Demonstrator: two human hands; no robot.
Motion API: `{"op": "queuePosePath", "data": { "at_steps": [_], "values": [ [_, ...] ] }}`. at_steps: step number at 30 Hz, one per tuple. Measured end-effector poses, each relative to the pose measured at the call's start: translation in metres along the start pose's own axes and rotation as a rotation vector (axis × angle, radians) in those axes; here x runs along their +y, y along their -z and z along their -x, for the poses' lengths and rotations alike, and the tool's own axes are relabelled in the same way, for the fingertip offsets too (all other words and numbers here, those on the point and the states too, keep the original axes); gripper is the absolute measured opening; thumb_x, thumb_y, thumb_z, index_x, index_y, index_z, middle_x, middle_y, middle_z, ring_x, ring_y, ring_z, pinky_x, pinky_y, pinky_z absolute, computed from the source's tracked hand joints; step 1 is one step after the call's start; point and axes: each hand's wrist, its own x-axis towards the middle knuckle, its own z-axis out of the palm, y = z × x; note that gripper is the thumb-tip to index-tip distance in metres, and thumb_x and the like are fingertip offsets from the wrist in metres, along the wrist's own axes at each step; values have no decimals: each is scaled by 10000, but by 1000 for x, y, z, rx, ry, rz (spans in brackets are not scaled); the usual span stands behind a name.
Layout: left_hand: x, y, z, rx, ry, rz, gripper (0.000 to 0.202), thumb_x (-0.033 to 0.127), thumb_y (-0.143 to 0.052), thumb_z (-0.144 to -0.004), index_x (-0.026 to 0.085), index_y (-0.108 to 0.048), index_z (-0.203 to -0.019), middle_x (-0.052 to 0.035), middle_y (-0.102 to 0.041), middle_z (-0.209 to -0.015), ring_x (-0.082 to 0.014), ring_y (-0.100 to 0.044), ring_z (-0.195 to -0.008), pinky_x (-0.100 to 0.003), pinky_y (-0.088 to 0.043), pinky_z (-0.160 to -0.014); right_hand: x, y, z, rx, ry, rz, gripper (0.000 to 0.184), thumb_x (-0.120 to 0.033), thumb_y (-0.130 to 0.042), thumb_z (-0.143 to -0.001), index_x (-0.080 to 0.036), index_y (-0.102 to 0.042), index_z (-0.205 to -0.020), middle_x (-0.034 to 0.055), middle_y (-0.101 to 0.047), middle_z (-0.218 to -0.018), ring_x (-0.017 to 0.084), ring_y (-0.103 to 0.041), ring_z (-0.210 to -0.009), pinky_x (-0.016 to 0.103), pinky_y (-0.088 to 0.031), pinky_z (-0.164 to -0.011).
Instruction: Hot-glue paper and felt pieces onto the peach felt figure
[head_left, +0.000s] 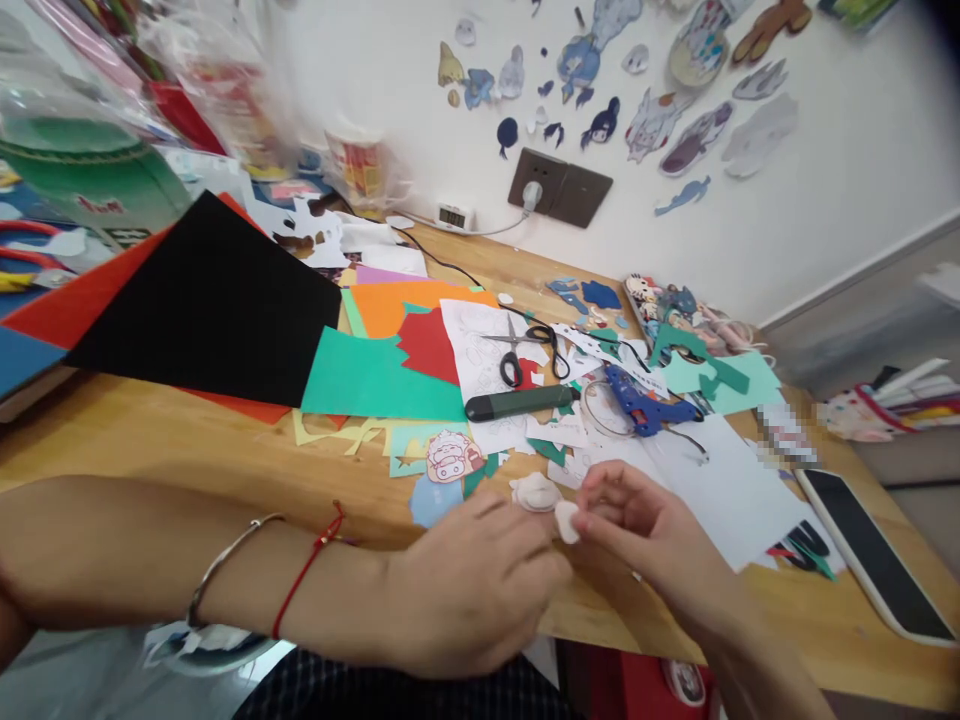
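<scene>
My left hand [472,585] and my right hand [649,535] meet near the front edge of the wooden table [150,440]. Together their fingertips pinch a small white piece [566,520]. Both hands have their fingers curled in on it. Just beyond them lies a pale cut-out shape [535,491]. A pink-and-white cartoon cut-out [452,455] lies a little further left on light blue paper. My left wrist wears a silver bangle [225,560] and a red string [307,565].
Black [210,300], red, orange and green [375,380] paper sheets cover the left of the table. Scissors [525,345], a dark green pen-like tool [521,402], a blue glue gun [645,405], white paper [720,490] and a tablet [874,565] lie on the right. Cut-outs are stuck on the wall.
</scene>
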Motion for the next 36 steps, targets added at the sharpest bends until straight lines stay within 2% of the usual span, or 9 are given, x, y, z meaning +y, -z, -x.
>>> {"op": "queuePosePath", "data": {
  "at_steps": [4,9,12,15,19,26,29,32,36],
  "values": [
    [-3,7,-7,36,324,409,204,142,-516,-806,166,-475,-1004,-26,-558,-911,-139,-505,-854,-255,-419,-755,5,-9,19,-42,-43,-91,199,-292,-644,-764,-219,-484,-859,-6,-627,-807,105,-611,-729,243,-519,-693],
    [-2,4,-10,-72,444,669,37,178,-523,-807,156,-535,-833,19,-521,-732,-99,-469,-673,-209,-381,-605,10,-18,30,17,23,-87,174,-268,-618,-789,-225,-492,-900,13,-639,-849,122,-637,-770,260,-545,-714],
    [-1,3,-12,-186,684,931,170,277,-469,-852,150,-538,-761,55,-440,-572,-67,-389,-501,-178,-293,-460,13,-27,35,160,161,53,158,-232,-606,-795,-241,-509,-919,4,-638,-859,115,-646,-746,237,-554,-680],
    [0,3,-14,-230,906,1140,177,291,-476,-833,150,-518,-736,70,-455,-546,-40,-360,-410,-155,-263,-393,12,-35,39,303,345,266,166,-194,-611,-785,-249,-537,-923,8,-644,-859,126,-646,-756,239,-554,-678],
    [-1,1,-13,-237,1012,1229,183,322,-470,-830,159,-497,-752,76,-492,-558,-23,-343,-325,-134,-234,-318,9,-38,38,299,511,474,132,-153,-637,-760,-242,-577,-838,6,-669,-851,143,-648,-831,242,-550,-733],
    [-9,3,-16,-303,1010,1138,282,407,-430,-864,161,-477,-734,62,-510,-552,-34,-350,-304,-146,-222,-302,19,-32,33,242,659,560,164,-85,-587,-789,-206,-625,-893,42,-682,-966,123,-655,-871,203,-545,-788],
    [-15,11,-21,-285,833,788,269,366,-375,-906,162,-551,-902,35,-551,-579,-76,-464,-408,-164,-324,-392,27,-27,30,230,671,592,179,-71,-582,-789,-203,-633,-899,46,-686,-989,130,-657,-882,214,-551,-785],
    [-26,15,-24,-247,556,311,278,250,-385,-912,178,-494,-1157,-30,-653,-781,-161,-619,-670,-230,-432,-570,36,-24,25,236,674,633,196,-65,-592,-778,-202,-638,-910,44,-687,-995,145,-652,-909,248,-556,-802],
    [-40,9,-25,-334,336,-32,258,247,-404,-925,178,-525,-1141,-56,-652,-934,-198,-650,-740,-246,-428,-565,44,-23,18,233,704,673,201,-74,-584,-787,-216,-641,-917,32,-691,-966,158,-641,-915,309,-559,-801]
  ]
}}
